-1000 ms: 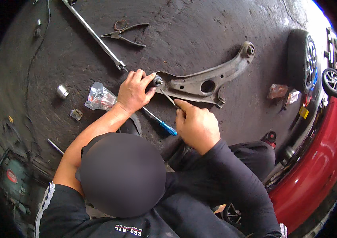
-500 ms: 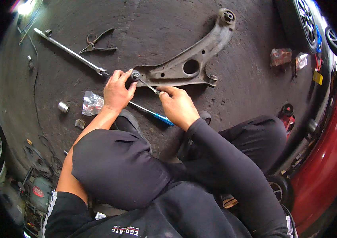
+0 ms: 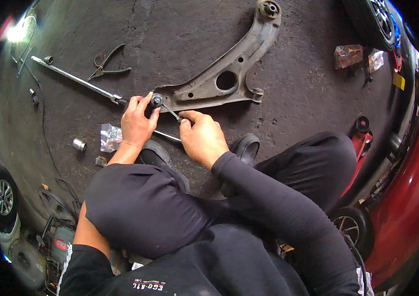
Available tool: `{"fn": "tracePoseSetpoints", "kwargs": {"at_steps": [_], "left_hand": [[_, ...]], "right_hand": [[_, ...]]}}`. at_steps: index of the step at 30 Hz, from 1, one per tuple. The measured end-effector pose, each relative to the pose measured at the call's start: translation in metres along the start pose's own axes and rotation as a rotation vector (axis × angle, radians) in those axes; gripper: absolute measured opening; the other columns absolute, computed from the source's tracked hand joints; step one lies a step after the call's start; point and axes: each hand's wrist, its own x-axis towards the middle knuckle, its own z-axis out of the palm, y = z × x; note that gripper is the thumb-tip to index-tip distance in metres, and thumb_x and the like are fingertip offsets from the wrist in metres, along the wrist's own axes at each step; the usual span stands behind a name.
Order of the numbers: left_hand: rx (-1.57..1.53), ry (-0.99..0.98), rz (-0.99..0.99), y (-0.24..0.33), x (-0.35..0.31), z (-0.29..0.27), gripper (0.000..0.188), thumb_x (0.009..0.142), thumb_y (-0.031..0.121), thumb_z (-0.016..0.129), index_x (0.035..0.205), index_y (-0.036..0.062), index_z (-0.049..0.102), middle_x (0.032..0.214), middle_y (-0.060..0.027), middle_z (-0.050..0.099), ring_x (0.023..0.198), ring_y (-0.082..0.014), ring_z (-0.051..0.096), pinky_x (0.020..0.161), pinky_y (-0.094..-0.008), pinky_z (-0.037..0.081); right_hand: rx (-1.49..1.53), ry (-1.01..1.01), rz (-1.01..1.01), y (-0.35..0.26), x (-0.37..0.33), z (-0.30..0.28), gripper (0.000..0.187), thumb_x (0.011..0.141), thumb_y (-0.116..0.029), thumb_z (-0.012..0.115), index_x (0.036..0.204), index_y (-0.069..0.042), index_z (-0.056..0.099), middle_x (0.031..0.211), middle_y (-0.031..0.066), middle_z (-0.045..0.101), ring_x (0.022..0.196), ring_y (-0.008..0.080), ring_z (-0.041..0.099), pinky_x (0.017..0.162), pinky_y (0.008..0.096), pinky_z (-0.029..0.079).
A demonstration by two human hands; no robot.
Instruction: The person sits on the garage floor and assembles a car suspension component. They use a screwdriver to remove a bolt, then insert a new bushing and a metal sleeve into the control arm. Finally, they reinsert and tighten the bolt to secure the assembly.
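A grey metal control arm lies on the dark floor ahead of me, its ball joint at the near left end. My left hand is closed round that joint, thumb and fingers on either side. From the right, my right hand grips a thin-shafted tool, probably a screwdriver; its handle is hidden in my fist. The shaft's tip meets the joint's edge. Under my hands, a second metal rod lies on the floor, its right end covered by my right hand.
Left of the control arm lie a long steel bar, pliers, a metal socket and a clear plastic bag. A red jack and a red car stand at right. Plastic packets lie at far right.
The view has shifted, so most floor items sit further left. My right hand now covers the rod's blue handle, which showed before. Both hands keep their hold at the ball joint.
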Motion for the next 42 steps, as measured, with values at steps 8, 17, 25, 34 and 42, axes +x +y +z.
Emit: {"fn": "tracePoseSetpoints", "kwargs": {"at_steps": [8,17,25,34,42], "left_hand": [[0.044,-0.009,-0.007,0.003,0.0,0.0,0.053,0.093,0.023,0.088,0.143,0.0109,0.074,0.123,-0.0129,0.069,0.103,-0.0374,0.078,0.086,-0.0474,0.064],[0.021,0.021,-0.095,-0.011,0.011,-0.008,0.057,0.093,0.022,0.088,0.147,0.0123,0.075,0.127,-0.0152,0.069,0.109,-0.0381,0.076,0.091,-0.0477,0.064],[0.096,-0.022,-0.056,-0.011,0.015,-0.012,0.055,0.094,0.023,0.088,0.146,0.0112,0.075,0.127,-0.017,0.07,0.116,-0.0389,0.074,0.098,-0.0476,0.061],[0.145,-0.064,-0.028,-0.012,0.016,-0.013,0.057,0.096,0.022,0.087,0.15,0.0089,0.073,0.129,-0.019,0.073,0.119,-0.04,0.074,0.103,-0.0481,0.06],[0.044,-0.04,0.025,-0.014,0.019,-0.014,0.055,0.094,0.016,0.087,0.147,0.006,0.073,0.118,-0.0178,0.077,0.111,-0.0384,0.076,0.1,-0.047,0.06]], "right_hand": [[-0.038,0.043,0.002,-0.009,0.0,0.009,0.035,0.105,-0.024,0.064,0.129,-0.006,0.082,0.118,0.0276,0.081,0.114,0.0475,0.078,0.107,0.0528,0.06],[-0.075,-0.026,-0.051,-0.012,0.017,0.002,0.037,0.105,-0.027,0.063,0.129,-0.007,0.082,0.121,0.0277,0.081,0.116,0.0484,0.077,0.108,0.0553,0.06],[-0.036,-0.138,-0.081,-0.018,0.062,-0.042,0.038,0.098,-0.028,0.064,0.122,-0.009,0.087,0.126,0.0248,0.08,0.12,0.0444,0.077,0.111,0.0505,0.059],[-0.261,-0.174,-0.128,-0.032,0.07,-0.049,0.043,0.099,-0.03,0.062,0.13,-0.013,0.086,0.124,0.0221,0.082,0.12,0.0393,0.079,0.114,0.0469,0.057],[-0.348,-0.166,-0.196,-0.043,0.073,-0.05,0.04,0.095,-0.03,0.067,0.125,-0.016,0.089,0.119,0.021,0.084,0.115,0.0389,0.081,0.111,0.0473,0.06]]}}
